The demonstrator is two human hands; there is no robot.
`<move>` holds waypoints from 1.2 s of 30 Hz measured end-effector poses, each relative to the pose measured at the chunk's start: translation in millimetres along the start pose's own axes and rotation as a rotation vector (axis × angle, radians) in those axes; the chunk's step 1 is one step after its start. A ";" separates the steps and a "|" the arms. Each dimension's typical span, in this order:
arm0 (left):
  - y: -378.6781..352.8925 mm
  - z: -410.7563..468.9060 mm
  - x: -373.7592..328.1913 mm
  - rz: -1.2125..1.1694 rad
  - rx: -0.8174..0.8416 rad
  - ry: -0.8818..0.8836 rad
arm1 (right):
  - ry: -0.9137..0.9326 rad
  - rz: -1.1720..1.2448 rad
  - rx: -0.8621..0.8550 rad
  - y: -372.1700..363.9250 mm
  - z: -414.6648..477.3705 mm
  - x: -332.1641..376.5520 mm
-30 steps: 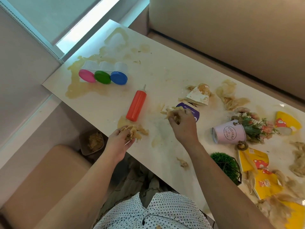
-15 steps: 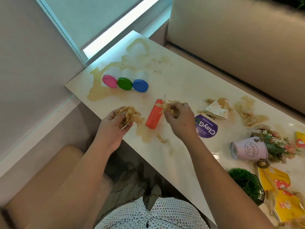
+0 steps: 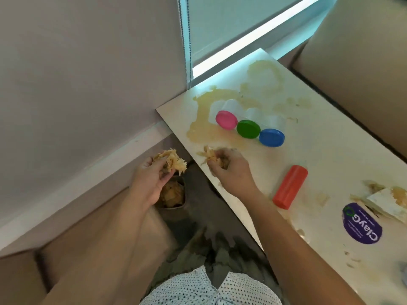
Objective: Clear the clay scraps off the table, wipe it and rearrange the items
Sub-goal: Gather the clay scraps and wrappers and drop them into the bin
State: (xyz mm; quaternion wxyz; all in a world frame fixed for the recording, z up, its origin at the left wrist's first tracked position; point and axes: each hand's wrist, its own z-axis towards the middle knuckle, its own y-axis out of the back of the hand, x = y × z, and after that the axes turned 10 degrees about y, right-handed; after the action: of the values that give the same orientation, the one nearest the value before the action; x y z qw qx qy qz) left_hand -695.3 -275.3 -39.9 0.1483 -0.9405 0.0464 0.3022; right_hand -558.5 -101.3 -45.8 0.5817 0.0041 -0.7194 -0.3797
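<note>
My left hand (image 3: 152,179) is off the table's left edge, closed around a wad of tan clay scraps (image 3: 170,160), right above a small brown bin (image 3: 171,197) on the floor that holds more scraps. My right hand (image 3: 229,170) sits at the near left edge of the white table (image 3: 326,155), gripping a second clump of clay scraps (image 3: 211,155). Yellowish clay smears (image 3: 204,115) cover the table's far left corner.
Three clear tubs with pink (image 3: 226,119), green (image 3: 248,128) and blue (image 3: 272,137) lids lie in a row on the smear. An orange bottle (image 3: 289,187) lies on its side. A purple ClayG lid (image 3: 362,223) and a white clay-stained piece (image 3: 387,202) sit at right. A beige sofa (image 3: 356,53) backs the table.
Both hands carried their scraps leftward; the left hand has left the table and now hovers over the floor bin. The view swung left, so the flower pot and yellow packets dropped out.
</note>
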 end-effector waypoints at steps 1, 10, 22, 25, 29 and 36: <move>12.9 6.7 -6.1 -0.005 -0.026 0.005 | 0.001 0.008 0.044 -17.0 6.9 5.1; 92.8 54.4 -13.5 0.000 -0.235 0.051 | -0.201 0.182 0.453 -143.8 37.7 10.3; 160.2 229.0 89.1 0.032 -0.489 0.156 | -0.724 0.369 0.495 -309.7 82.8 -121.6; 181.2 278.1 122.4 0.075 -0.540 0.180 | -0.761 0.359 0.501 -358.6 94.4 -172.6; 203.2 335.5 159.4 0.110 -0.606 0.170 | -0.770 0.332 0.478 -420.4 107.9 -237.2; 236.4 399.7 203.2 0.166 -0.411 0.389 | -0.878 0.453 0.590 -469.3 113.9 -285.1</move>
State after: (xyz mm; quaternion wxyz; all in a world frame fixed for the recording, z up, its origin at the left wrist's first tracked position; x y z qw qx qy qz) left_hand -793.6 -377.1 -526.6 -0.0820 -0.9841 0.0887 0.1304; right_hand -766.5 -246.0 -546.1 0.2696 -0.1461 -0.9518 0.0052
